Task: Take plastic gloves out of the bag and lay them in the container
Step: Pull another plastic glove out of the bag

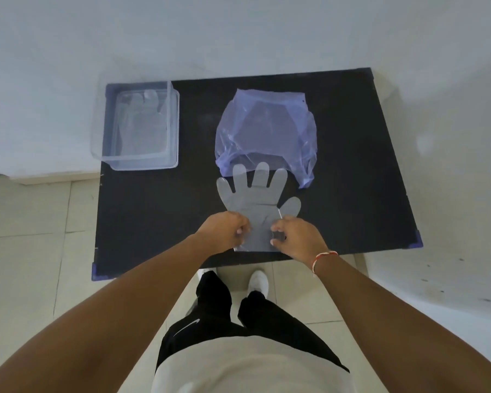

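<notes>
Your left hand [227, 231] and right hand [291, 236] pinch the near cuff of the flimsy, slippery glove [258, 199]; keep both corners pinched.

soft even daylight, faint shadows, mild glare on the bag [265, 131], wide-angle bending at edges

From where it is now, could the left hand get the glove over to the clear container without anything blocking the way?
Probably yes. The left hand pinches the glove at its cuff, and the container sits open-topped at the table's far left corner. Only bare tabletop lies between; the bag is off to the right.
</notes>
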